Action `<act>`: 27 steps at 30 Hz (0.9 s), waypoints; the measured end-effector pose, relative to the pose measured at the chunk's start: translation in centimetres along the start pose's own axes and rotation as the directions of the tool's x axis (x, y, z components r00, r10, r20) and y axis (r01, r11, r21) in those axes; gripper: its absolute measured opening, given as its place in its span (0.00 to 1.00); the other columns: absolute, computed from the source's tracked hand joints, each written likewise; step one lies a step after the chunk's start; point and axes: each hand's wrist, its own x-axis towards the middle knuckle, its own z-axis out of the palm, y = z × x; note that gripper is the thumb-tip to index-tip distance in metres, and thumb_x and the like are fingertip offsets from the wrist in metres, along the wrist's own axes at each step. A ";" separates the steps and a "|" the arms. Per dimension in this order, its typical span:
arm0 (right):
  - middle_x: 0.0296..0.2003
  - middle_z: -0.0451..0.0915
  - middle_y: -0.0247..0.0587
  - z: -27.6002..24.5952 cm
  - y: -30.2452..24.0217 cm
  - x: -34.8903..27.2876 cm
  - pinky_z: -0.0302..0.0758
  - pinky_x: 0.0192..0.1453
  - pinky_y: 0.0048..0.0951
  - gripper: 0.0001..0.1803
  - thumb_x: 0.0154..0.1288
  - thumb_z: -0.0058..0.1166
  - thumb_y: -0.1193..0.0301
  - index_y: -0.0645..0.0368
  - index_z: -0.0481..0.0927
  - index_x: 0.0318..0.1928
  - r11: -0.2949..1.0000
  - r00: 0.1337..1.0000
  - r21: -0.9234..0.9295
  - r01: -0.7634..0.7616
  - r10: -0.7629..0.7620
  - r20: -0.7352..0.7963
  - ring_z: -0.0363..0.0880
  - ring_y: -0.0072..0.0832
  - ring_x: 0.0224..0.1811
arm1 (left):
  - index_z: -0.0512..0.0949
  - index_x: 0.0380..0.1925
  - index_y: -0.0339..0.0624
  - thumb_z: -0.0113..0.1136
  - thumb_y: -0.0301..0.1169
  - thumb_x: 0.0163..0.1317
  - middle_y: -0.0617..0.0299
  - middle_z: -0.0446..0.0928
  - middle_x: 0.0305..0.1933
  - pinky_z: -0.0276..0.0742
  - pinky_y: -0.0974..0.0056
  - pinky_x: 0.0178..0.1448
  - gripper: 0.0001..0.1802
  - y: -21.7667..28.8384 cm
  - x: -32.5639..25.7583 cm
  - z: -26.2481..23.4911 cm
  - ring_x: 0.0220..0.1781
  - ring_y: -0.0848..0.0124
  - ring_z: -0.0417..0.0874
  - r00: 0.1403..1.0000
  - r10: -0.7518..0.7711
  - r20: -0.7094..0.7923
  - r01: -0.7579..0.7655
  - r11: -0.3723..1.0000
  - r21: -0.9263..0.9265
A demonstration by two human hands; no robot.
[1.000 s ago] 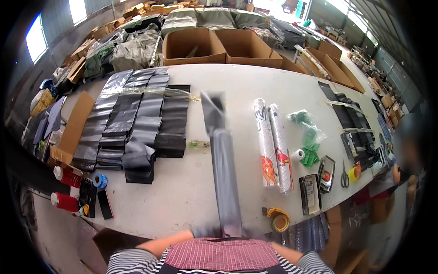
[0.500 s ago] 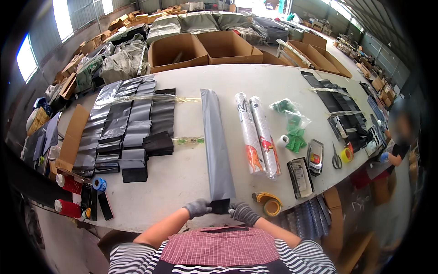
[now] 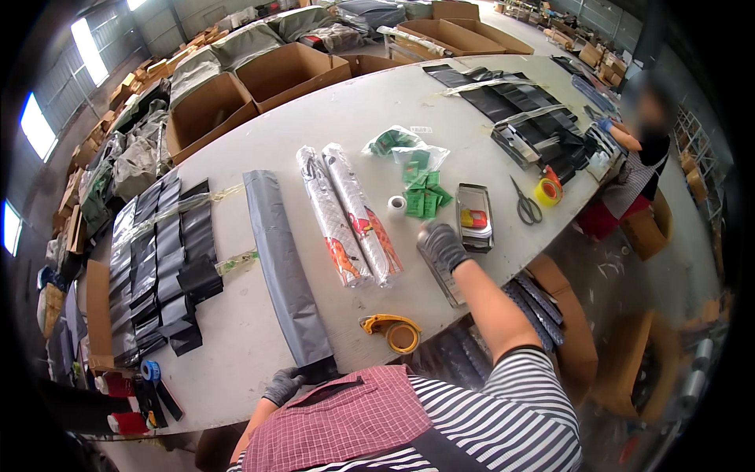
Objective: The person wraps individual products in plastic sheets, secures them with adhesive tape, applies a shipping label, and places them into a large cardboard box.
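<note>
A long grey plastic mailing bag with a black end lies lengthwise on the table. My left hand, in a grey knit glove, is closed on the bag's black end at the near edge. My right hand, gloved too, reaches over a shallow black tray. Its fingers lie stretched across the tray's far part, hiding most of what is in there; nothing shows in them. Just beyond, an open tray holds a red and yellow item. Left of my right hand are two clear-wrapped printed rolls.
A yellow tape dispenser lies near the front edge. Green packets, scissors and yellow tape are farther right. Dark bags are stacked at left. Cardboard boxes line the far edge. Another person works at right.
My right hand has left the bag's black end and moved right and forward to the black tray. My left hand stays at the bag. The view has swung right.
</note>
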 end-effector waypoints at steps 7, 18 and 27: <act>0.49 0.82 0.55 -0.4 0.0 10.2 0.78 0.55 0.43 0.26 0.57 0.64 0.53 0.58 0.80 0.49 0.770 0.806 0.242 -0.591 0.548 0.224 0.81 0.48 0.51 | 0.80 0.52 0.35 0.59 0.32 0.63 0.50 0.84 0.47 0.77 0.60 0.56 0.19 -4.2 -0.4 1.3 0.49 0.63 0.84 0.993 -0.067 -0.097 0.047 0.979 -0.196; 0.34 0.83 0.56 0.5 5.8 10.3 0.79 0.46 0.43 0.12 0.55 0.59 0.65 0.59 0.82 0.37 0.825 0.933 0.510 -0.245 0.343 -0.107 0.83 0.50 0.39 | 0.80 0.50 0.32 0.64 0.31 0.64 0.57 0.84 0.45 0.78 0.65 0.50 0.18 1.4 -2.1 0.6 0.44 0.71 0.82 0.957 -0.289 -0.036 0.258 0.898 -0.355; 0.43 0.83 0.56 -4.8 18.7 4.6 0.78 0.55 0.40 0.19 0.66 0.46 0.61 0.57 0.82 0.49 0.879 0.889 0.145 -0.454 0.437 0.135 0.83 0.47 0.47 | 0.82 0.46 0.31 0.69 0.35 0.60 0.60 0.85 0.42 0.78 0.66 0.48 0.19 3.1 -0.4 -0.5 0.40 0.74 0.81 0.946 -0.325 -0.005 0.308 0.903 -0.300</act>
